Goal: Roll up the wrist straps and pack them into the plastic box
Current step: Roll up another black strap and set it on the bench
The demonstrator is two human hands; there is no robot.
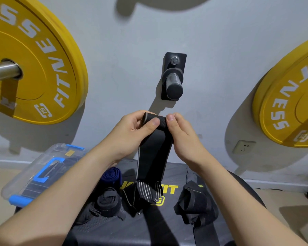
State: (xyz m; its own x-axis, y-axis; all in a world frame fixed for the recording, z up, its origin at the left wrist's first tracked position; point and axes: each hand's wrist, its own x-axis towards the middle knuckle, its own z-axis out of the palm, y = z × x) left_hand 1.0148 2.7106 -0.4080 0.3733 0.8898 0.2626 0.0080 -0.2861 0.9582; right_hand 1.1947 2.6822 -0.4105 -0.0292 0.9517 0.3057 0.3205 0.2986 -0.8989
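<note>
Fingers (154, 122): on both hands they pinch the rolled top end of the strap (155, 153), held up in the air above the surface (103, 226).
Left hand (131, 132): your thumb presses on the front of the roll and the other fingers curl behind it. If that thumb eases, the few turns will likely spring open.
Right hand (185, 137): it nips the roll's right end. Uneven pull between your hands could wind the strap askew into a cone.
Strap: it hangs from the roll down to the middle of the surface, and most of it is not yet wound.
Striped end (147, 190): it is bunched on the surface, touching other dark fabric. It may snag or come up twisted as you wind.
Blue roll (111, 175), black roll (108, 201): they lie near the left edge, just beside the tail. A dragged tail could nudge them off.
Loose strap (194, 201): it is heaped toward the right edge, apart from the tail.
Box (25, 181): it sits tilted at the left edge, and its lid looks to be on. Opening it takes a hand, and a roll held one-handed may unwind.
</note>
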